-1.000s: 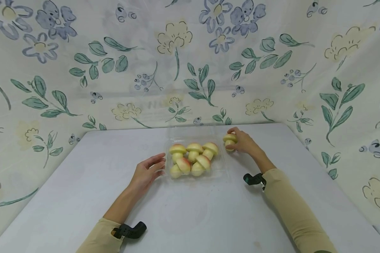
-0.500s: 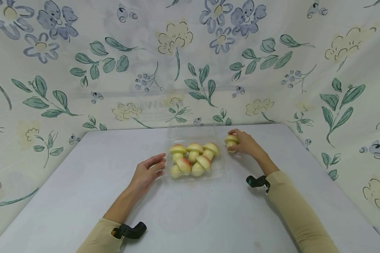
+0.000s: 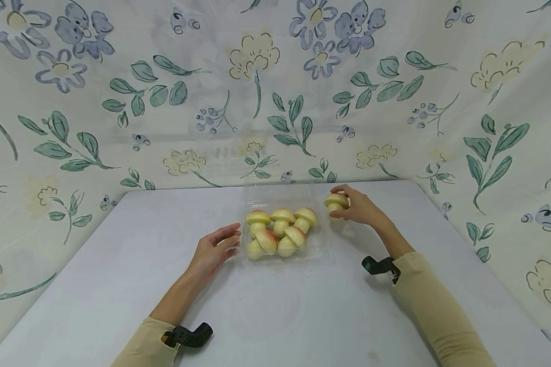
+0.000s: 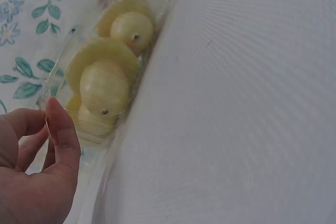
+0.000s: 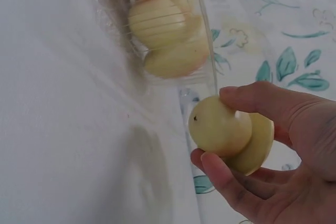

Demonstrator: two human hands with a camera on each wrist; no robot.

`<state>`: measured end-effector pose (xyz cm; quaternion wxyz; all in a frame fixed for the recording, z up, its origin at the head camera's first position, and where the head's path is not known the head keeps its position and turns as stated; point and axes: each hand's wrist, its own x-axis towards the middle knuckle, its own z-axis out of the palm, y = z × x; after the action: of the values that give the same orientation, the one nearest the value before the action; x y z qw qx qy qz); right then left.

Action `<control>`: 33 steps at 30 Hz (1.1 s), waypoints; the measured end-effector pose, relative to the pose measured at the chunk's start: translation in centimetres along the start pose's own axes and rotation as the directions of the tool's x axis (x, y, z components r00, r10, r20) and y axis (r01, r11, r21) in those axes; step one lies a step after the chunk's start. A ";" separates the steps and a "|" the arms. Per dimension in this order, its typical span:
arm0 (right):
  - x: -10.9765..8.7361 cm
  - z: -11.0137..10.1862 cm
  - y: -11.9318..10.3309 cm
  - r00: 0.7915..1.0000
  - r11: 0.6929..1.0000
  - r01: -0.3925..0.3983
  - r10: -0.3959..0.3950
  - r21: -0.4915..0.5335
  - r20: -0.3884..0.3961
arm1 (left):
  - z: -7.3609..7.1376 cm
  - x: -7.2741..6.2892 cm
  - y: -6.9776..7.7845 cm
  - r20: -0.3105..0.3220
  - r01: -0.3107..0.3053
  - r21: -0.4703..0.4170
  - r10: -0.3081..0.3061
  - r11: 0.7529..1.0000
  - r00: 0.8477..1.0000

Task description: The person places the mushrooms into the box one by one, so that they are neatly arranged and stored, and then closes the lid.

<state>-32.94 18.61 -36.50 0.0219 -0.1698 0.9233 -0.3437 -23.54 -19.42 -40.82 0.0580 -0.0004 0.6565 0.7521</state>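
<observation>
My right hand (image 3: 360,206) pinches a pale yellow mushroom (image 3: 335,201) by its sides, at the right of a clear plastic box (image 3: 322,239). In the right wrist view, the thumb and fingers of this hand close round the mushroom (image 5: 218,127), whose stem end shows a small dark dot. It appears held above the table. Inside the box lie several similar mushrooms (image 3: 282,219) with reddish-tinged caps. My left hand (image 3: 211,252) rests its fingertips at the box's left wall, its fingers relaxed and a little apart. Part of the held cap is hidden by my right hand.
A white table (image 3: 275,311) lies under the box. The box's clear lid (image 3: 277,192) stands open toward the back. A flower-printed cloth (image 3: 284,66) hangs behind the table and along its sides.
My right hand has drawn slightly to the right and raised the mushroom a little. My left hand and the box stay where they were.
</observation>
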 end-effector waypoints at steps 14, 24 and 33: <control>-0.8 -0.5 -2.1 0.994 0.994 0.107 -0.107 0.021 -0.016 | 0.0 0.0 0.1 0.002 -0.005 -0.006 0.005 1.000 1.000; -1.7 -0.3 -4.2 0.981 0.979 0.190 -0.192 0.071 0.022 | 0.0 -0.2 0.3 0.003 -0.008 -0.002 0.008 1.000 1.000; -2.4 0.6 -5.5 0.968 0.970 0.236 -0.240 0.053 0.077 | 0.0 -0.1 0.2 -0.004 0.003 -0.005 -0.003 1.000 1.000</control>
<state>-28.92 15.13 -33.61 0.0222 -0.2929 0.8869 -0.3565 -23.47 -19.50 -40.61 0.0576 -0.0030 0.6548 0.7536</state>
